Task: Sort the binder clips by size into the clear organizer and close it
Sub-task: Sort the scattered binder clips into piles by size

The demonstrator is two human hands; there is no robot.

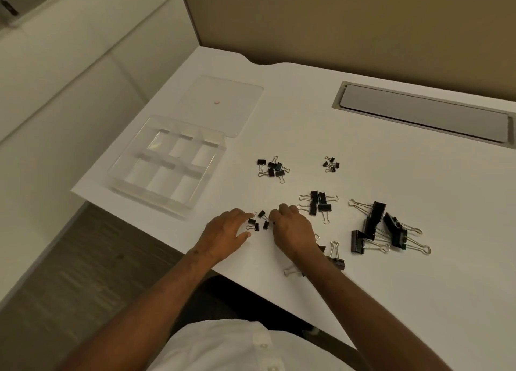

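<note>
I had both hands at the near edge of the worktop (363, 152), flanking a scatter of small binder clips (258, 222). My left hand (226, 232) lay relaxed and open, fingertips touching the clips; my right hand (290, 231) was curled over them, but I could not tell whether it pinched one. The clear organizer (164, 161) sat empty toward the left edge, its lid (223, 104) flat behind it. I judged it best to sweep this pile together and carry it to one compartment, keeping it apart from the neighbouring medium clips (318, 204) and large clips (382, 228). My right forearm hid part of another group of clips (333, 257); the right fingertips were out of sight.
</note>
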